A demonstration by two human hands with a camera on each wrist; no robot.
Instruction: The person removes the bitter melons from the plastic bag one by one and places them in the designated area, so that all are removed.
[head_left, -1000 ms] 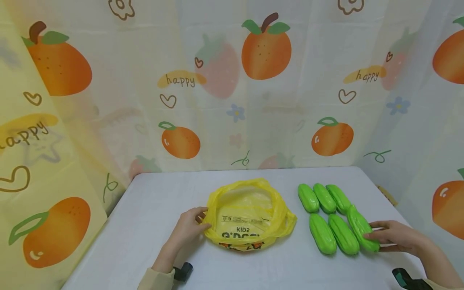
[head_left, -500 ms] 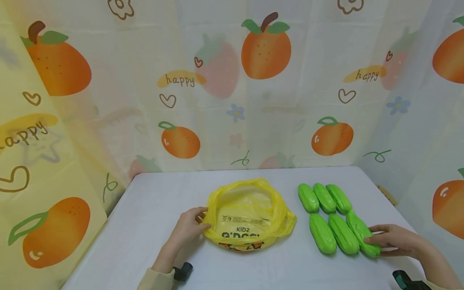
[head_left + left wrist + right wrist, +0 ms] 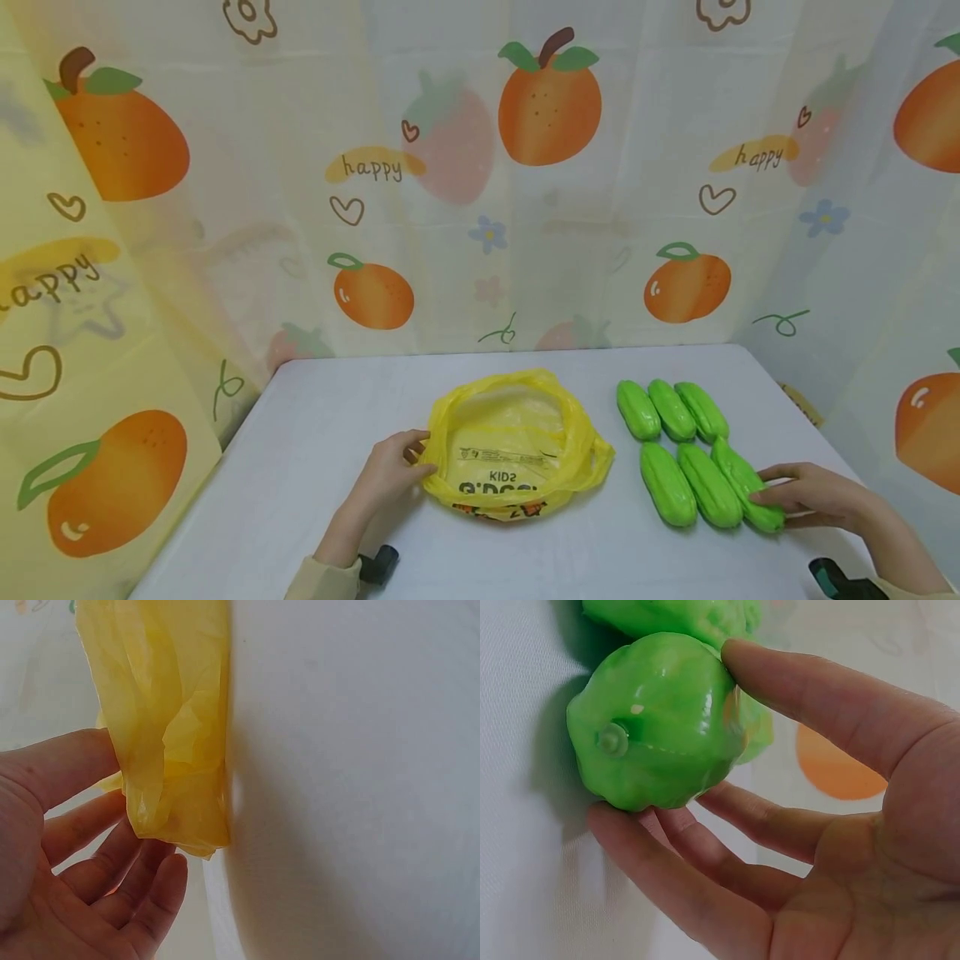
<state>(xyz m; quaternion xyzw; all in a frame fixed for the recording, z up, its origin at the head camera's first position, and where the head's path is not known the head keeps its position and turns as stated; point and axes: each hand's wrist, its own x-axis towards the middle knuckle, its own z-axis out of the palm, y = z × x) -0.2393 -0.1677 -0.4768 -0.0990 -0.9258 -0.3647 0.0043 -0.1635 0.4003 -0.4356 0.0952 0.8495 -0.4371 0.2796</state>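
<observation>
A yellow plastic bag [image 3: 592, 467] stands on the table with its mouth facing up and printed lettering inside. At its left side, my left hand [image 3: 392, 462] pinches the rim between thumb and fingers; the left wrist view shows the thin yellow film [image 3: 176, 742] hanging there. On the right lie several glossy green toy cucumbers [image 3: 667, 485] in two rows. My right hand [image 3: 813, 496] holds the front-right one [image 3: 738, 475], thumb on one side and fingers on the other. Seen from its end in the right wrist view, this lumpy cucumber [image 3: 660, 712] shows a small stem nub.
A white cloth covers the table [image 3: 322, 408], whose far edge meets a fruit-printed curtain [image 3: 570, 250]. The back row of cucumbers [image 3: 672, 410] nearly touches the front row. Black straps with small devices [image 3: 378, 564] sit at the wrists.
My right hand has lowered the held cucumber slightly toward the front of the table, then nudged it left against its neighbour. The left hand and the bag have stayed put.
</observation>
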